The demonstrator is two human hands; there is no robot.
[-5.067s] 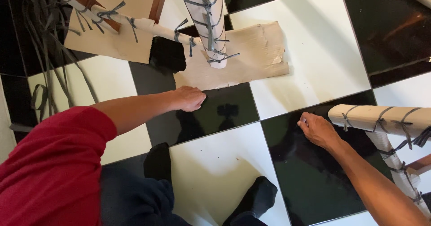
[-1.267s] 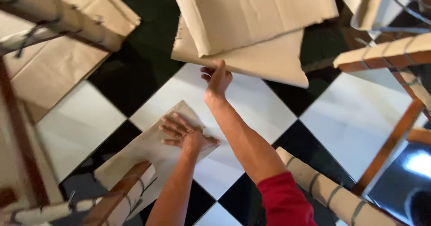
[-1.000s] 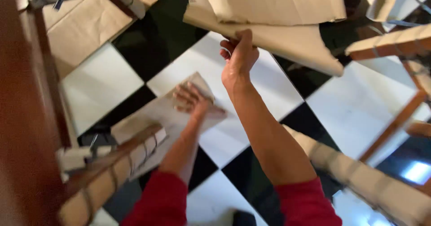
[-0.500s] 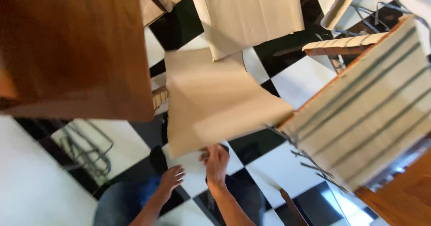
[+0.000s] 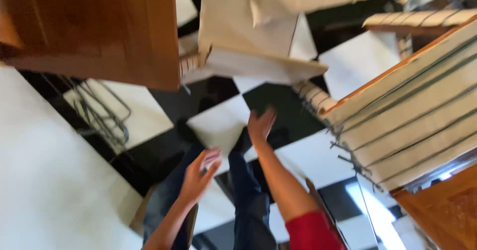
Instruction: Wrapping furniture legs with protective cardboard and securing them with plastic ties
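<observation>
Both hands, left (image 5: 198,173) and right (image 5: 260,126), are spread and empty below the cardboard (image 5: 248,56): light, stiff, floppy; grip an edge.

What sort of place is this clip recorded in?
Probably an indoor room where packed furniture is being unwrapped. The floor is black-and-white checkered tile, wooden furniture parts are wrapped in cardboard tied with grey straps, and loose cardboard sheets lie about. Both hands, left and right, are empty.
</observation>
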